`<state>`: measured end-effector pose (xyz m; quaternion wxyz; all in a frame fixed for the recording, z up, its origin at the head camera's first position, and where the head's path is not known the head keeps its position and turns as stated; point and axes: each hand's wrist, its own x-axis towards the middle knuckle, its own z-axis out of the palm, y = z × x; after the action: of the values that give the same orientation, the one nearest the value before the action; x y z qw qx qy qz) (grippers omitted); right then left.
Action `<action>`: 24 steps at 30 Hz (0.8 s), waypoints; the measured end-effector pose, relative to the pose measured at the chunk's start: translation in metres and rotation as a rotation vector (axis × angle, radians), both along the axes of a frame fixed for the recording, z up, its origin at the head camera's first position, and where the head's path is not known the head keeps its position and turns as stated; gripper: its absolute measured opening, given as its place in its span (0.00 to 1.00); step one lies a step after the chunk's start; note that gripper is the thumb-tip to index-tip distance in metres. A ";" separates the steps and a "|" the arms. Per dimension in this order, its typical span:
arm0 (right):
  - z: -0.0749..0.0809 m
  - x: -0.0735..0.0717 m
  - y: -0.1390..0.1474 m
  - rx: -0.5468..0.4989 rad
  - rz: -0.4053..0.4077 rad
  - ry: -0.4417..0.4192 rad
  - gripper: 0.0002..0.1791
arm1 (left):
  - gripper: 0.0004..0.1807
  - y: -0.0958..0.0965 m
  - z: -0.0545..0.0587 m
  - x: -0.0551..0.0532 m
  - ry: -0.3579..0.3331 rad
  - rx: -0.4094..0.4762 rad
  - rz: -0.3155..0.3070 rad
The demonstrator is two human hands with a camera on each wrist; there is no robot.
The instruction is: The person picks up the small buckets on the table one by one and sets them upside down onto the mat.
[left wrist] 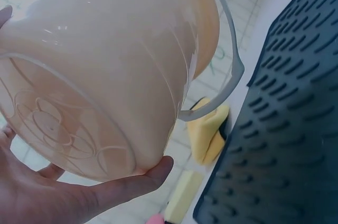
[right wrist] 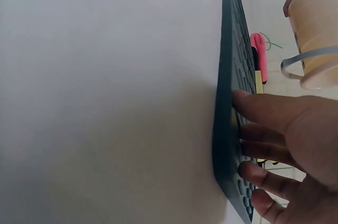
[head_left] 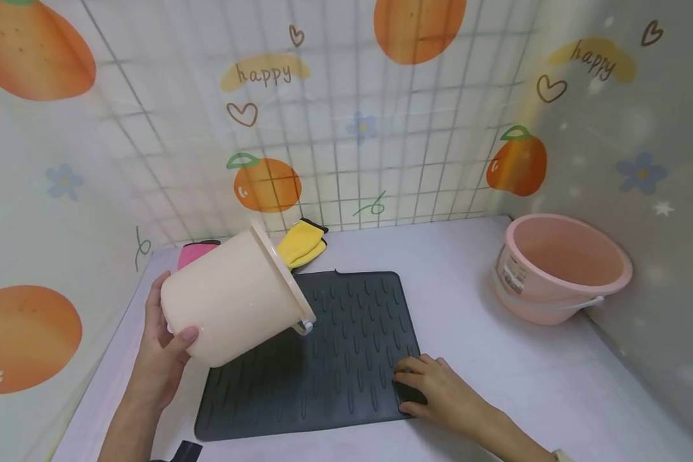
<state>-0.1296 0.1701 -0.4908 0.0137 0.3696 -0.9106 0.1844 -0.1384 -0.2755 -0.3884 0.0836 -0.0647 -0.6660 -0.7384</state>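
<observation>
Tilted on its side, a cream bucket (head_left: 237,298) is held up over the left part of a dark grey ridged mat (head_left: 352,346). My left hand (head_left: 162,359) grips it round the base, thumb on one side and fingers on the other. The bucket's mouth faces right and its grey handle (left wrist: 232,76) hangs loose; its inside is mostly hidden. At the mat's right edge, near the front, my right hand (head_left: 439,391) rests its fingertips and thumb on the ridged surface. In the right wrist view, those slightly bent fingers (right wrist: 269,182) touch the mat and hold nothing.
A pink bucket (head_left: 560,276) stands upright at the right by the wall. Behind the mat lie a yellow folded cloth item (head_left: 301,244) with dark edging and a pink one (head_left: 195,253), partly hidden by the cream bucket. A fruit-printed curtain (head_left: 346,128) hangs behind.
</observation>
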 end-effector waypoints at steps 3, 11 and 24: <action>0.000 0.001 -0.001 -0.017 -0.004 0.001 0.25 | 0.47 -0.007 0.001 0.004 -0.016 0.007 0.039; -0.003 0.001 -0.003 -0.059 0.002 0.015 0.23 | 0.48 -0.033 0.005 0.011 -0.030 -0.008 0.068; -0.010 0.001 -0.004 -0.072 -0.020 -0.003 0.22 | 0.48 -0.094 0.019 0.016 -0.018 -0.070 0.049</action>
<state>-0.1289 0.1664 -0.5009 0.0273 0.3596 -0.9070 0.2174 -0.1222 -0.3693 -0.3697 0.0933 -0.0445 -0.6936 -0.7129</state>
